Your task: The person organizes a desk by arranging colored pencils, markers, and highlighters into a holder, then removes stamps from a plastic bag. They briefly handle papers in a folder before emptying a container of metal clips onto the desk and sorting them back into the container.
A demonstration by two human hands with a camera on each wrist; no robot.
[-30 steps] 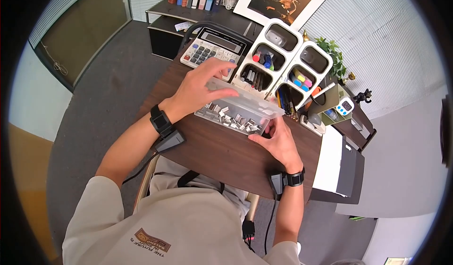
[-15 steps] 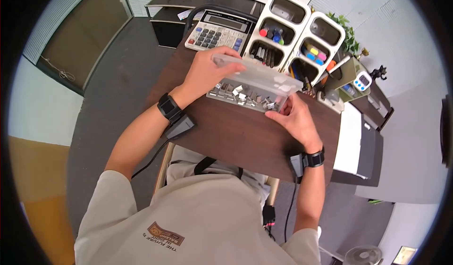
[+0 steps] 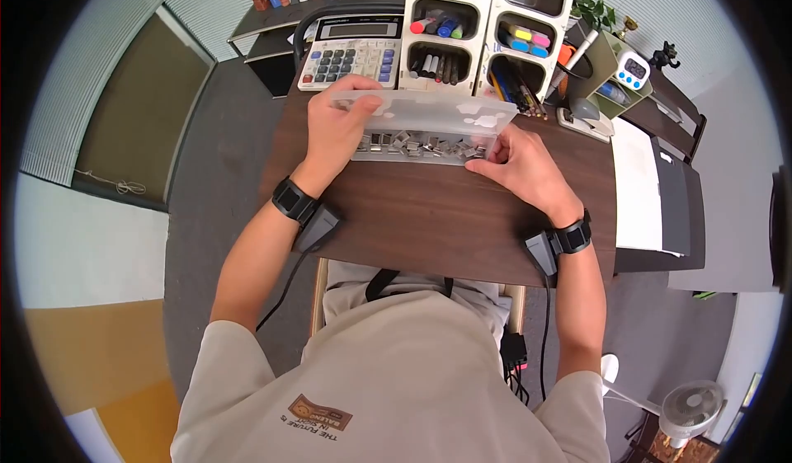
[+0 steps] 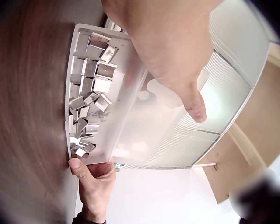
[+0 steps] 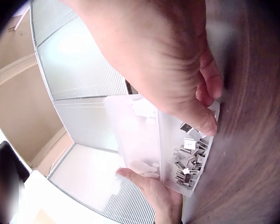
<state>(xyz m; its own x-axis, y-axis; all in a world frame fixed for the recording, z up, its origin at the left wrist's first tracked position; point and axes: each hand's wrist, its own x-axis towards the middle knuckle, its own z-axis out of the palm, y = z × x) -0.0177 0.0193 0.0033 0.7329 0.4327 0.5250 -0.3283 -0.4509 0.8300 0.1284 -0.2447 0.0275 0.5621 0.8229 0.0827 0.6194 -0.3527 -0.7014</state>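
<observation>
A clear plastic box (image 3: pixel 412 161) stands on the desk with its hinged lid (image 3: pixel 429 110) raised upright along the far side. Small folded metal clips (image 4: pixel 102 70) lie scattered along its bottom. My left hand (image 3: pixel 332 129) holds the lid near its left end, thumb across the front face and fingers behind. At the box's right end, my right hand (image 3: pixel 536 170) grips the corner, its thumb (image 5: pixel 203 122) on the front rim and the other fingers round the end wall. White patches (image 3: pixel 483 118) show on the lid's right part.
Behind the box stand a large calculator (image 3: pixel 353 55) and a white organizer (image 3: pixel 485 42) with markers and pens. To the right are a stapler-like white device (image 3: pixel 584 123), a small timer (image 3: pixel 633 70) and white paper (image 3: pixel 637 187). The desk (image 3: pixel 421 220) edge runs close to my body.
The head view has turned and shifted, so the scene sits differently. The lid stands more upright than a second ago. Both hands keep their places on the box and lid.
</observation>
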